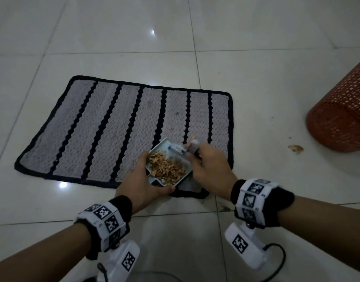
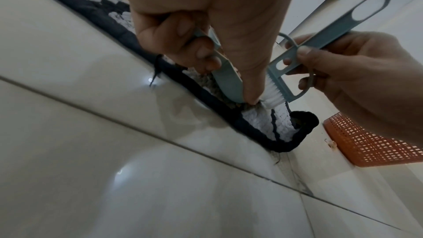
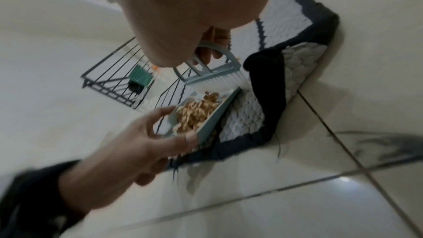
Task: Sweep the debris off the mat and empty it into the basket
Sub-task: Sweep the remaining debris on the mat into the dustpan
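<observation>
A grey mat with black stripes lies on the tiled floor. Over its near right corner my left hand grips a small pale blue dustpan heaped with tan debris. My right hand holds a pale blue hand brush by its handle. The brush's white bristles meet the dustpan's lip. The mat's near right corner is folded over. An orange mesh basket stands at the right, off the mat.
A scrap of tan debris lies on the floor tiles between the mat and the basket. A dark wire rack holding a green object stands on the floor beyond the mat in the right wrist view.
</observation>
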Demonstrator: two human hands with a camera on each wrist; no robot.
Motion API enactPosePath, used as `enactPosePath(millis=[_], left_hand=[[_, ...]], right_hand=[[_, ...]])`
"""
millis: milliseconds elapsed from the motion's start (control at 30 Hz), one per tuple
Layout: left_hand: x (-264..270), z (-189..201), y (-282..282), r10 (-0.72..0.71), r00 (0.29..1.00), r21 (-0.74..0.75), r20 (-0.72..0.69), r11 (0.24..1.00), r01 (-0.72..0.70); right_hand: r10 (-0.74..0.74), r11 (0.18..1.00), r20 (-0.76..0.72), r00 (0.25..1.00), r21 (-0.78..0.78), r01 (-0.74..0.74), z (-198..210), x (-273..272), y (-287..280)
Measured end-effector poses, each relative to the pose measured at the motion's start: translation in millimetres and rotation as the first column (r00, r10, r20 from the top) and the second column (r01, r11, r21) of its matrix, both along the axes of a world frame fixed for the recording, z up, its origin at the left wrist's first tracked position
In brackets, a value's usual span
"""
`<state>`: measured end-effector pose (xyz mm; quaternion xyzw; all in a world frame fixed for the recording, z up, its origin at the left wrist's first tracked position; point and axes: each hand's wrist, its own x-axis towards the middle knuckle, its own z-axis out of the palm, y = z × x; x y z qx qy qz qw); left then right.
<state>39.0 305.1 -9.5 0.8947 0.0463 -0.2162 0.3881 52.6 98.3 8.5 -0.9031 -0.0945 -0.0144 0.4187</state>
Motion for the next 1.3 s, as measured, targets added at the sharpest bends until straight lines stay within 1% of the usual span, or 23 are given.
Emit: enactPosePath(millis=[100, 167, 233, 333, 400, 533, 600, 700, 733, 800, 900, 967, 1033, 1133, 1300], left_hand=[[0.5, 1.0, -0.4, -0.006, 1.0, -0.008, -0.002, 1.0, 0.006], [0.3, 2.0, -1.2, -0.008, 1.0, -0.001, -0.004, 1.0, 0.008], [1.1, 1.4, -1.9, -0.008, 1.0, -0.001, -0.007, 1.0, 0.008], [4.7, 1.7, -3.1, -0.02, 1.0, 0.011, -0.014, 1.0, 0.021], [7.3, 3.1, -5.2, -0.031, 0.999, 0.03, -0.013, 0.999, 0.031], [10.3, 5.5, -9.8, -0.046, 0.999, 0.05, 0.015, 0.998, 0.045], [11.7, 6.2, -11.8, -0.049, 0.998, 0.051, 0.025, 0.998, 0.048], [12.7, 4.6, -11.2, -0.046, 0.998, 0.044, 0.03, 0.998, 0.045], [12.5, 4.3, -10.6, -0.047, 0.998, 0.035, 0.029, 0.998, 0.046], [12.2, 2.5, -7.9, -0.043, 0.999, 0.017, 0.022, 0.999, 0.042], [10.5, 0.0, -4.2, -0.021, 1.0, -0.029, 0.016, 0.999, 0.022], [8.3, -1.9, -1.0, -0.012, 1.0, -0.062, 0.018, 0.998, 0.013], [5.7, -2.3, 3.3, -0.01, 1.0, -0.072, 0.012, 0.997, 0.011], [-1.4, 0.6, 10.4, -0.016, 1.0, -0.096, 0.022, 0.995, 0.018], [-23.1, 2.1, 31.1, 0.024, 0.999, -0.125, 0.021, 0.992, -0.022]], right_hand=[[-0.205, 0.979, -0.026, 0.978, 0.009, 0.206, 6.7, 18.5, -17.2], [-0.275, 0.962, 0.013, 0.961, -0.007, 0.275, 8.5, 30.6, -25.7], [-0.296, 0.954, 0.068, 0.953, -0.034, 0.299, 6.4, 40.5, -30.6], [-0.266, 0.955, 0.065, 0.962, -0.118, 0.272, -2.2, 48.1, -30.4], [-0.186, 0.967, 0.072, 0.98, -0.164, 0.196, -6.4, 44.6, -23.1], [-0.001, 0.983, 0.083, 0.997, -0.184, 0.016, -9.6, 23.6, -3.0], [0.032, 0.987, 0.072, 0.997, -0.157, -0.02, -8.9, 14.7, 0.0], [0.0, 0.999, 0.043, 0.999, -0.05, 0.002, -2.2, 9.6, -5.6], [-0.033, 0.999, 0.004, 0.999, -0.018, 0.033, 0.3, 10.2, -8.9], [-0.145, 0.988, -0.085, 0.986, 0.045, 0.149, 5.9, 15.2, -18.0], [-0.312, 0.925, -0.216, 0.925, 0.154, 0.348, 10.3, 29.1, -33.7], [-0.374, 0.884, -0.257, 0.891, 0.192, 0.426, 13.0, 36.9, -42.5], [-0.411, 0.852, -0.28, 0.868, 0.221, 0.475, 17.1, 40.9, -48.7], [-0.431, 0.831, -0.282, 0.857, 0.247, 0.499, 22.4, 41.9, -54.3], [-0.412, 0.852, -0.267, 0.871, 0.226, 0.472, 20.8, 38.2, -55.3]])
